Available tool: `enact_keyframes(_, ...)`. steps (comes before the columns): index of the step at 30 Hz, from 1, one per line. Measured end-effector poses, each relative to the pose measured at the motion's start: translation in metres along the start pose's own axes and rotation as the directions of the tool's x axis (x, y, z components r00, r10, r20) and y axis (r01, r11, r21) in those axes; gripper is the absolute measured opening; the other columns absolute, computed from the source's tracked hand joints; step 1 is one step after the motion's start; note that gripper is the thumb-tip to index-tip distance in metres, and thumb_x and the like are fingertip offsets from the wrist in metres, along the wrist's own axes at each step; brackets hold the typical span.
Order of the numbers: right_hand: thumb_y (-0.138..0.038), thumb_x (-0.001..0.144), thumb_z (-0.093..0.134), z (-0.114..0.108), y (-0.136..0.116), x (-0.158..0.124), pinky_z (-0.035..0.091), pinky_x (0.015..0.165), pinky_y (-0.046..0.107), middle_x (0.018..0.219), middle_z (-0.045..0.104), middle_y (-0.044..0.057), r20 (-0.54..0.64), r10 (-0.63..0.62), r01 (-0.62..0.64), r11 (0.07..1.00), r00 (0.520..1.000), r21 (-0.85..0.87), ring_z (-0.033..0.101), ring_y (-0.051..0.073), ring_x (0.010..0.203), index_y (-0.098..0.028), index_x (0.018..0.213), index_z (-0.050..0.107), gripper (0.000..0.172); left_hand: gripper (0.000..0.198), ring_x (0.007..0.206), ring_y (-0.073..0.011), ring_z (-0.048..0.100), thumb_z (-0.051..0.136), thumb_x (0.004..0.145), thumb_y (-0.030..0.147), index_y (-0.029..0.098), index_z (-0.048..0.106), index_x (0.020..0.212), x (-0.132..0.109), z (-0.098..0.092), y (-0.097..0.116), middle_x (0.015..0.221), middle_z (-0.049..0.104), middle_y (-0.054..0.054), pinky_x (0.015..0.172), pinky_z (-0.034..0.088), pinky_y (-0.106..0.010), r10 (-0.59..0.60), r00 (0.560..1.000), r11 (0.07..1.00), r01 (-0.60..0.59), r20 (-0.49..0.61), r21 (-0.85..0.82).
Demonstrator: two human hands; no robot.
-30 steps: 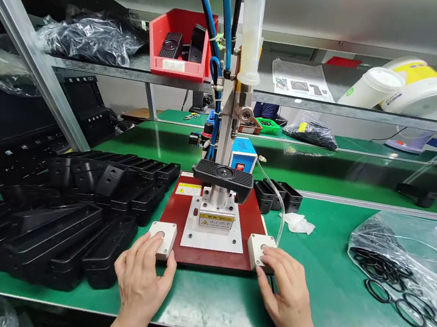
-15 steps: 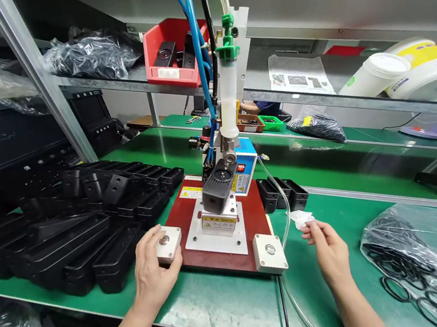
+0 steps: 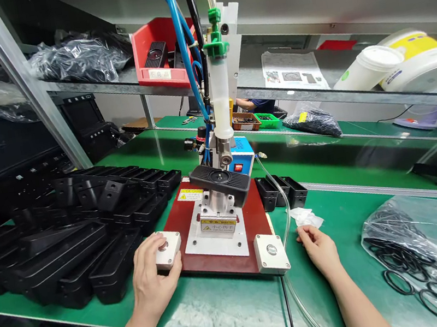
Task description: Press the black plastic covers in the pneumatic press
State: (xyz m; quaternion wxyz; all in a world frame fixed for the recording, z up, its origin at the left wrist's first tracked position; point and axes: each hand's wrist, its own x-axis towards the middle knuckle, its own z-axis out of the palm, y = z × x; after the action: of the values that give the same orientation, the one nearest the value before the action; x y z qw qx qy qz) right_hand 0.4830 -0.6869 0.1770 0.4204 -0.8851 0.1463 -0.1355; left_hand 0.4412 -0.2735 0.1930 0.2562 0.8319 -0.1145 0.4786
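My left hand (image 3: 152, 273) is wrapped round a white push-button box (image 3: 171, 246) at the left front of the dispensing machine, a fingertip over its button. My right hand (image 3: 318, 247) is closed with its fingertips at the lower edge of a white tissue (image 3: 309, 217), just above the bench; the pinch itself is partly hidden. On the machine's metal fixture (image 3: 218, 202) sits a black speaker-like housing (image 3: 232, 182), turned crosswise under the dispensing syringe (image 3: 220, 94). A second push-button box (image 3: 271, 253) stands untouched between my hands.
Many black housings (image 3: 114, 263) are piled at left. Several more (image 3: 282, 192) stand behind my right hand. A plastic bag of black rings (image 3: 411, 254) lies at right. A shelf holds a red bin (image 3: 165, 78), a paper sheet (image 3: 291, 72) and white tubs (image 3: 369, 69).
The black housing on the fixture has swung from pointing toward me to lying crosswise. My right hand has lowered slightly with the tissue, which now looks more spread out.
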Motion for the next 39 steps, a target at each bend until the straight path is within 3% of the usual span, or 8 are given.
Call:
enact_keyframes(14, -0.068, 0.073, 0.042, -0.0012, -0.0074, -0.0025, 0.043, 0.059, 0.032, 0.069, 0.067, 0.001, 0.013, -0.024, 0.026, 0.990, 1.000, -0.142, 0.059, 0.020, 0.061, -0.024, 0.080, 0.065, 0.050, 0.034, 0.110, -0.0300, 0.058, 0.068, 0.081, 0.017, 0.015, 0.054, 0.113, -0.0017, -0.0011, -0.0001, 0.114, 0.060, -0.016, 0.094, 0.050, -0.049, -0.018, 1.000, 1.000, 0.018, 0.021, -0.002)
enact_keyframes(39, -0.067, 0.074, 0.042, -0.0020, -0.0089, -0.0019, 0.043, 0.056, 0.031, 0.067, 0.067, 0.002, 0.027, -0.053, 0.057, 0.981, 0.998, -0.184, 0.058, 0.020, 0.057, -0.023, 0.079, 0.065, 0.051, 0.033, 0.111, -0.0297, 0.058, 0.067, 0.081, 0.018, 0.017, 0.054, 0.112, -0.0018, -0.0020, 0.0008, 0.115, 0.059, -0.015, 0.095, 0.051, -0.049, -0.036, 0.999, 0.999, 0.035, 0.036, 0.015)
